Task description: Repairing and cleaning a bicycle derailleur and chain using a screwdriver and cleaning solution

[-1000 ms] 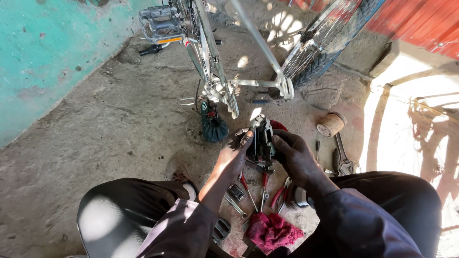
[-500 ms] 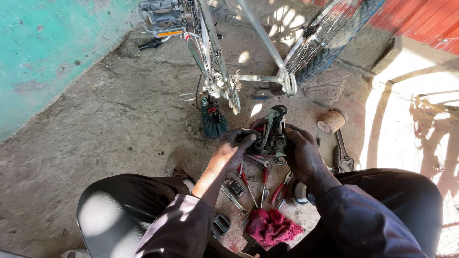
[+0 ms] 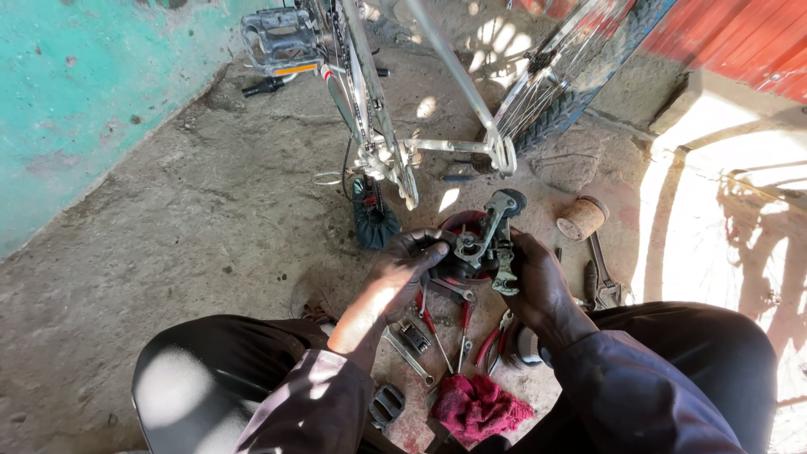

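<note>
Both hands' fingers still grasp the derailleur, now raised and tilted toward the bicycle wheel

Both hands meet over the concrete floor, gripping a greasy derailleur: the left hand from its left side, the right hand from its right. Below lie pliers, a red rag and a spanner; a bicycle frame stands beyond.
</note>
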